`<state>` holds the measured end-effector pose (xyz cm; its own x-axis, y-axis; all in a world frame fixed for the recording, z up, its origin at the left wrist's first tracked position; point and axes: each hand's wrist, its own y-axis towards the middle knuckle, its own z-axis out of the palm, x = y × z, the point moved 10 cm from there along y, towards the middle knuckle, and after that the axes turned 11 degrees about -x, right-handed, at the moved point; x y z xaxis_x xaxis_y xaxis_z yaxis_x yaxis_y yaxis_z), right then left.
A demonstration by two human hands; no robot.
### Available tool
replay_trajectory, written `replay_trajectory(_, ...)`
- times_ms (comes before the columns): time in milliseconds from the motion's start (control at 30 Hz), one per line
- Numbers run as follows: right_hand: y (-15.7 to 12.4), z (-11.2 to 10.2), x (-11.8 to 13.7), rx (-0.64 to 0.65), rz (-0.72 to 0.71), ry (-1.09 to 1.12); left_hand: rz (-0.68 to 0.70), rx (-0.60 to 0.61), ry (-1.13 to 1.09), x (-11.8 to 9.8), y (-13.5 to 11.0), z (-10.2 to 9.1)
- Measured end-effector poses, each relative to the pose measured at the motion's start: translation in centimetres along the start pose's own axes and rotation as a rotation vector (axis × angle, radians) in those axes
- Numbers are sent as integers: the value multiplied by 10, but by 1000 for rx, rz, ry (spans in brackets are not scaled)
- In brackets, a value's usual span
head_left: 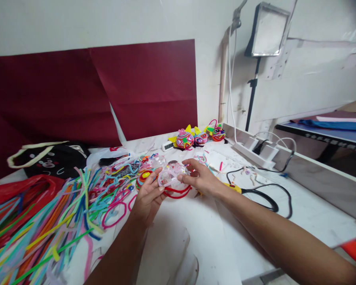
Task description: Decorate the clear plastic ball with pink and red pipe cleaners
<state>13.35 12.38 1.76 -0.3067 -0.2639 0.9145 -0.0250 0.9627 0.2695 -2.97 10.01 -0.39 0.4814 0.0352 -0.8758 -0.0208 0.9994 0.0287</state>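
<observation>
Between my hands, above the white table (207,233), is a clear plastic ball (172,174). My left hand (149,194) grips its left side with thumb and fingers, and my right hand (199,176) has its fingertips on the right side. A pale pipe cleaner (165,183) lies across the ball's near face. Just below the ball curves a red pipe cleaner (178,194); whether it is attached cannot be made out. Beside my left fingers sits a round piece wrapped in coloured pipe cleaners (141,178). A second clear ball (158,161) stands behind.
Loose pipe cleaners (56,221) cover the left side, beside a red plastic bag (44,183) and a black bag (57,160). Several decorated balls (184,139) line the back. Right of my hands are a yellow tool (235,187), its black cord (264,202) and a power strip (252,154).
</observation>
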Motion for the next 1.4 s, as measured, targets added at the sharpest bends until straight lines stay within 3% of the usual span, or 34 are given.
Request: replay_trajectory(1400, -1, -1, 3, -1, 4, -38, -23, -18, -1, 3, 1, -2)
